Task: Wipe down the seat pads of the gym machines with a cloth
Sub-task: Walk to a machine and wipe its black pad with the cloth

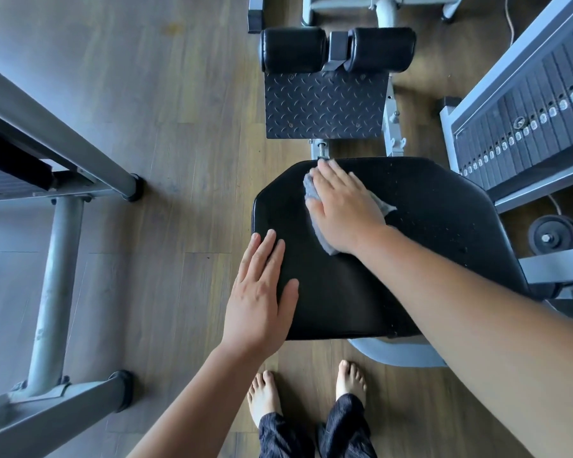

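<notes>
A black seat pad (427, 226) fills the middle of the head view, seen from above. My right hand (344, 209) lies flat on a grey cloth (311, 193), pressing it onto the pad's far left part; cloth edges stick out on both sides of the hand. My left hand (262, 299) rests flat with fingers together on the pad's near left edge, holding nothing. White specks dot the pad's right half.
Beyond the pad are a black tread footplate (324, 107) and two black roller pads (338, 49). A weight stack (526, 120) stands at the right. A grey steel frame (57, 259) occupies the left floor. My bare feet (311, 391) stand on wood flooring.
</notes>
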A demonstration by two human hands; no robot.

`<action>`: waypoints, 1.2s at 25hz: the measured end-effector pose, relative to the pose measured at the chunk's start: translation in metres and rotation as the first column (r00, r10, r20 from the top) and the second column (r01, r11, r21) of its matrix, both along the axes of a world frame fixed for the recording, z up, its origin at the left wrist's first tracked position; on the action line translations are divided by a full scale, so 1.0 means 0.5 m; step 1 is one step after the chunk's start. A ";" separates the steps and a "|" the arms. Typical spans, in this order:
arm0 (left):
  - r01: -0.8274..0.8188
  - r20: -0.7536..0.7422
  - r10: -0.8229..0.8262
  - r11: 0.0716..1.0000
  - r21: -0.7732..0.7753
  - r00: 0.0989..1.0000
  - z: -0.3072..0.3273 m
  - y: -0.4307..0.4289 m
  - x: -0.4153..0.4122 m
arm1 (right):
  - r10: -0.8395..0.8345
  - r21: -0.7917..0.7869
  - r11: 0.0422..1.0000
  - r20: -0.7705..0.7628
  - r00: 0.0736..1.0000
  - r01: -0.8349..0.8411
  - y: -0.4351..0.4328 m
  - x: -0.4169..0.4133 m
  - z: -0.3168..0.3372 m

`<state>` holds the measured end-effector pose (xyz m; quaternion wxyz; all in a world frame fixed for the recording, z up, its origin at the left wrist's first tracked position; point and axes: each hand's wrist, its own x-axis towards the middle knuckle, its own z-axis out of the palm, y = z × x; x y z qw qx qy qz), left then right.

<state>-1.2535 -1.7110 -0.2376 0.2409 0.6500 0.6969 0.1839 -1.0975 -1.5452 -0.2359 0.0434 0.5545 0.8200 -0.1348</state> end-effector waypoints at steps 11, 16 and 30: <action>-0.020 -0.012 0.020 1.000 -0.001 1.000 0.011 0.001 0.000 | 0.024 0.038 0.999 0.005 1.000 -0.024 -0.052 0.074 0.007; -0.043 -0.013 0.043 0.999 0.003 0.999 0.009 -0.002 0.004 | -0.236 0.088 0.969 0.061 0.970 0.230 0.001 0.061 0.001; -0.065 -0.014 0.065 0.998 0.009 0.998 0.015 0.002 0.009 | -0.096 0.096 0.991 0.033 0.995 0.092 -0.180 0.177 0.018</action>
